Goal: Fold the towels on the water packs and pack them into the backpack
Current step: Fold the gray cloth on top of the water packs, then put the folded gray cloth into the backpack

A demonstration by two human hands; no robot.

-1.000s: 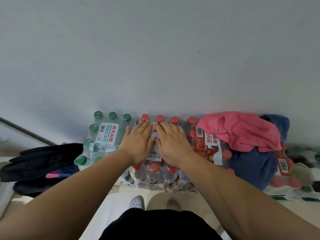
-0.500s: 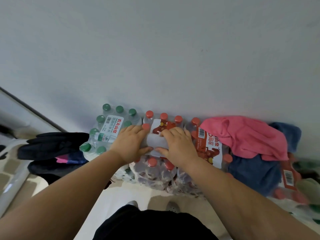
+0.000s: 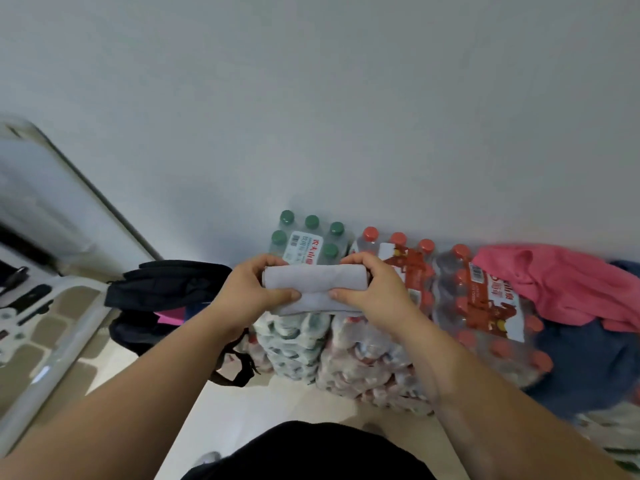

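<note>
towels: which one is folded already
The grey towel, a neat folded bundle gripped by the left hand and right hand. The pink towel and the dark blue towel lie crumpled on the water packs.

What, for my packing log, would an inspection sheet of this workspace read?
Surface: water packs stacked against the wall, standing on a pale floor.
Job's things: grey towel folded, held in front of the packs; pink towel and blue towel unfolded on the packs at right; black backpack left of the packs.
Clutter: blurred white object at far left, cannot tell what.
Grippers: left hand and right hand each grip one end of the grey towel.
Cables: nothing seen.
Surroundings: plain wall.
</note>
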